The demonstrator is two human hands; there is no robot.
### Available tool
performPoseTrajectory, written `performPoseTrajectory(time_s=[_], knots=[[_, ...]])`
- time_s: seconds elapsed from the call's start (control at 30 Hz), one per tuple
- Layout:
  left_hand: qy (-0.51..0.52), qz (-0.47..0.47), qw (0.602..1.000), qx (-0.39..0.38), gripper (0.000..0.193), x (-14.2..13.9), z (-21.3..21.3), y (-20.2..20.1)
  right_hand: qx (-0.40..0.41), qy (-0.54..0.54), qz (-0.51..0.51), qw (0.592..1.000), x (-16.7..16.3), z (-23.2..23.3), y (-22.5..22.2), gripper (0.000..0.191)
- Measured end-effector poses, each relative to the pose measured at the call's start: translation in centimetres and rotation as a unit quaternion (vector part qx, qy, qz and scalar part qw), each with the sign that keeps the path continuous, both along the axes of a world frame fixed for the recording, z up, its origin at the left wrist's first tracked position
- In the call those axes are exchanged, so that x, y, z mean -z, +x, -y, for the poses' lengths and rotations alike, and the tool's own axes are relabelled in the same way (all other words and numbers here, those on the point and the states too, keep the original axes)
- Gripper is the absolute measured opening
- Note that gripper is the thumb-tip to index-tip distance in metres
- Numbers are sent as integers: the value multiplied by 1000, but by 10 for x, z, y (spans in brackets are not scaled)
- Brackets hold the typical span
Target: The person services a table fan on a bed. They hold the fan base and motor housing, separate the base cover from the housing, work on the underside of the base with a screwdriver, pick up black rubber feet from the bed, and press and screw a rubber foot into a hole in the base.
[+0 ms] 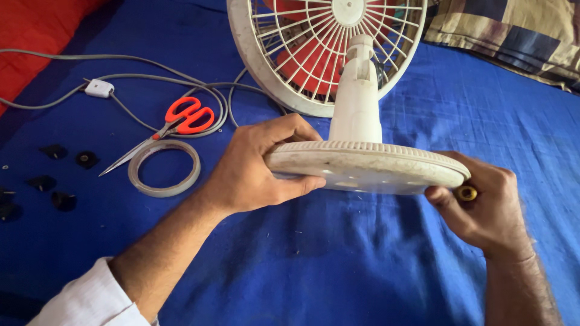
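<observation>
A white table fan lies tipped back on a blue cloth (pixel 338 259), its round base (pixel 362 166) lifted toward me and its wire grille (pixel 302 54) with red blades behind. My left hand (pixel 254 169) grips the left rim of the base, thumb on top. My right hand (pixel 483 208) sits at the base's right edge, fingers closed around a tool with a yellow handle end (pixel 466 193); most of the tool is hidden in the fist.
Orange-handled scissors (pixel 181 121) and a roll of clear tape (pixel 164 168) lie to the left. A grey cable with an inline switch (pixel 99 88) loops behind them. Several small black parts (pixel 54 181) lie at far left. A patterned cushion (pixel 513 36) is at top right.
</observation>
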State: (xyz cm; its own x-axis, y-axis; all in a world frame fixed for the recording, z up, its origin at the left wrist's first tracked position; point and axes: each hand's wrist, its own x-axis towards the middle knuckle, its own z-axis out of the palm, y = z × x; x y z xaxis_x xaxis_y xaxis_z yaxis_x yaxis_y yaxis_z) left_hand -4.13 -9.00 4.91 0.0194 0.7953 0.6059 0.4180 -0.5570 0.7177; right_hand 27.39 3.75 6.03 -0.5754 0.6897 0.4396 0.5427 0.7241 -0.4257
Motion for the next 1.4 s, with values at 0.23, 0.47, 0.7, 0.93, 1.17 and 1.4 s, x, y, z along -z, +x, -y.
performPoseTrajectory(time_s=[0.23, 0.47, 0.7, 0.93, 1.17, 1.4], knots=[[152, -122, 976, -97, 54, -12, 8, 8, -40, 56, -31, 997, -7, 11, -11, 46], [212, -196, 949, -123, 52, -9, 9, 13, 20, 120, -7, 993, -9, 20, -14, 36], [191, -182, 957, -118, 52, -4, 8, 13, -6, 111, -23, 993, -15, 26, -17, 39], [172, -169, 966, -98, 54, -8, 8, 13, 16, 63, -20, 998, -23, 31, -20, 40], [119, -159, 977, -73, 53, -15, 9, 11, -7, 64, -19, 998, -21, 30, -16, 28], [118, -125, 984, -55, 49, -15, 7, 4, -28, 65, -40, 997, -7, 19, -10, 32]])
